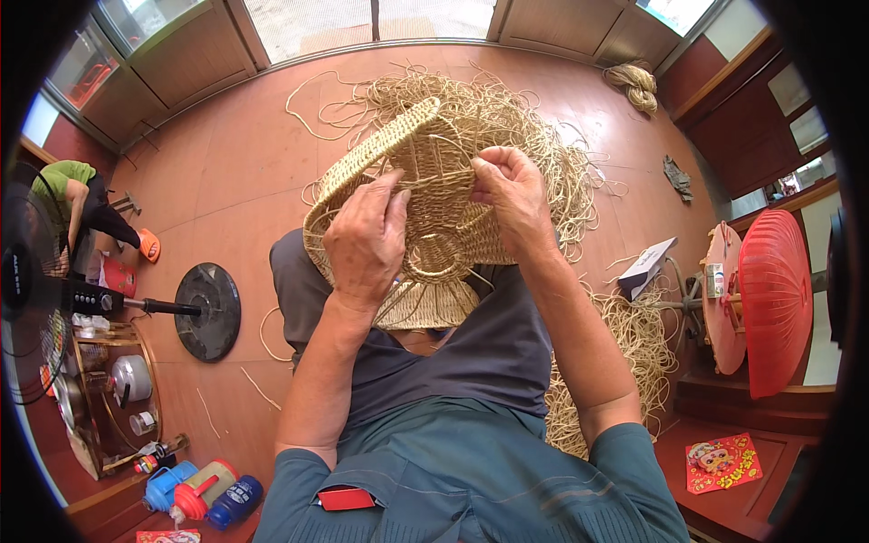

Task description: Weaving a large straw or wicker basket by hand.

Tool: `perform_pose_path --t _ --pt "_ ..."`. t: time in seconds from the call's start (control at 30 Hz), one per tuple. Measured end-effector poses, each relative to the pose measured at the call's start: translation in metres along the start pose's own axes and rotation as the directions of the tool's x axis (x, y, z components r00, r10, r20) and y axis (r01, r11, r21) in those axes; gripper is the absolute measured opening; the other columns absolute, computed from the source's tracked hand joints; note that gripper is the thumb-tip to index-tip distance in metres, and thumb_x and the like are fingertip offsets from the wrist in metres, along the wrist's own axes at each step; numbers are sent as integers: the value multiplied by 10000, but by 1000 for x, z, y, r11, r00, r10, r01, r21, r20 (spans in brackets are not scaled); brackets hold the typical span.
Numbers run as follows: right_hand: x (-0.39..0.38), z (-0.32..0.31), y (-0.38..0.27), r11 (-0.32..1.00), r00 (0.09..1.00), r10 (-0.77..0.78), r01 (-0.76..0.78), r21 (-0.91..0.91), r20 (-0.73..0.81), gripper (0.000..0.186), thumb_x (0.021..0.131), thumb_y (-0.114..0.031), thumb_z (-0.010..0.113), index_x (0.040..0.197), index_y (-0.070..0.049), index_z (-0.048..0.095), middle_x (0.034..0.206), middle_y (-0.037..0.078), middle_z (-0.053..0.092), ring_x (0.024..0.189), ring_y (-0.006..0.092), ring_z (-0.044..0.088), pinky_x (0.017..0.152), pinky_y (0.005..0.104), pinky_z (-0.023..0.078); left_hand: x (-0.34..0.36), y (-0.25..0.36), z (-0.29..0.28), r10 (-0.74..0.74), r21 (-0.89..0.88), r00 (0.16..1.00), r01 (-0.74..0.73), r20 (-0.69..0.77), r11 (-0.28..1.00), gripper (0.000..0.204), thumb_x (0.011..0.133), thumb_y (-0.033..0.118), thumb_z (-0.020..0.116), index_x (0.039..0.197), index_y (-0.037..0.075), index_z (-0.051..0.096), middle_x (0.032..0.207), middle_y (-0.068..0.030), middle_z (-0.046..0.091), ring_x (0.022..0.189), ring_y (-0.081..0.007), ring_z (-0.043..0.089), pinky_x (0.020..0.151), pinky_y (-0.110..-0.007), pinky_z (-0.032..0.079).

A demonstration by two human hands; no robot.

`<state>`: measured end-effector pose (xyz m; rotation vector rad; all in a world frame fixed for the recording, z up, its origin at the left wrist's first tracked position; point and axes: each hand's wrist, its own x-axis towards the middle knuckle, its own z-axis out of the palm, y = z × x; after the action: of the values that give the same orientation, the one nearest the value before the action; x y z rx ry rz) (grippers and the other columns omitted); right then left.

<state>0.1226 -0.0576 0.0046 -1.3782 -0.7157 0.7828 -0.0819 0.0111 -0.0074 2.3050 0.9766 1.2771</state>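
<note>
Fingers (493, 174) of the right hand (516, 195) pinch a straw strand, left hand (367, 237) clamps the woven basket (425, 195) on the lap. I'd keep tension snug, rows tight.

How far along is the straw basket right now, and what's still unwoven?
Looks done: the woven basket already has a braided rim and a coiled base. In hand: the left hand steadies its side while the right hand pinches a strand at the wall. Left: loose ends poke from the weave, and a big pile of loose straw lies on the floor behind, more beside the right knee.
</note>
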Motion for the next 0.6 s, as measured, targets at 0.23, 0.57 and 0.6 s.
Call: perform_pose_path --t 0.23,0.57,0.6 --pt "1 2 -1 1000 1000 4 -4 3 -4 184 1077 -125 707 1208 -7 653 975 27 704 843 110 690 770 281 615 12 1 -6 -171 80 964 158 204 984 306 1060 266 719 1303 84 757 925 -154 816 843 -342 807 776 -444 615" --pt "-2 5 -2 999 1000 -5 6 34 -27 182 1072 -118 704 1204 -5 650 979 27 703 840 106 687 766 283 613 32 15 -4 -395 -285 757 591 521 755 348 1051 174 668 1266 -98 701 703 -98 722 606 -152 701 645 -353 566" --pt "-3 6 -1 999 999 -15 16 31 -30 184 1071 -118 705 1205 -5 650 976 28 704 840 107 689 764 284 613 30 15 -2 -426 -352 761 620 489 702 341 1051 166 672 1266 -97 701 694 -82 714 594 -133 684 624 -336 553"
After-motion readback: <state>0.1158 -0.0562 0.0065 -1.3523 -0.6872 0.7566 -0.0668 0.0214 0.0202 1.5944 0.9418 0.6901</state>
